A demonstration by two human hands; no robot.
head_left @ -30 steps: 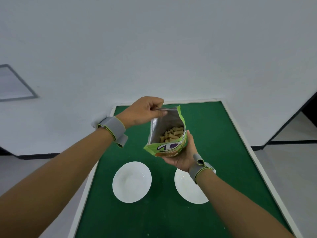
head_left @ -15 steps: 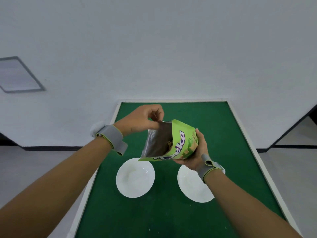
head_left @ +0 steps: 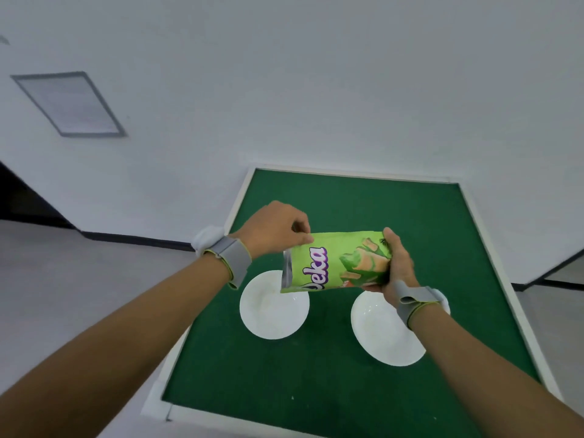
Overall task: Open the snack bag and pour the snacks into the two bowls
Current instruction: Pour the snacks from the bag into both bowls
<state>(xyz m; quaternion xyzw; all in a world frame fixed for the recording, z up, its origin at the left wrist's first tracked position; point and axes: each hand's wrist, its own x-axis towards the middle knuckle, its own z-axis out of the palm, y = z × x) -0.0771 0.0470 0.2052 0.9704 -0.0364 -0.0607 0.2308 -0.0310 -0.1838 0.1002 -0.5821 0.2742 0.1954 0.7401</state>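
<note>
Since a moment ago I have tipped the snack bag over from upright to nearly on its side, so its open mouth now points left and down, over the left bowl just below my left hand. That hand is closed in a pinch on the upper lip of the bag's mouth, holding it open. My right hand is wrapped around the bag's bottom end, gripping it and lifting it. The right bowl sits under my right wrist, partly covered by it. Both bowls rest on the green table.

I judge the risk is in the tilt: if I raise the bottom too fast, the pieces could rush out together, overshoot the left bowl's rim, or leave too little for the right bowl. If my pinch slips, the mouth may fold shut and spill sideways.

I cannot see inside the bag now, so the snacks themselves are hidden, and whether anything has landed in the left bowl is hard to make out.
</note>
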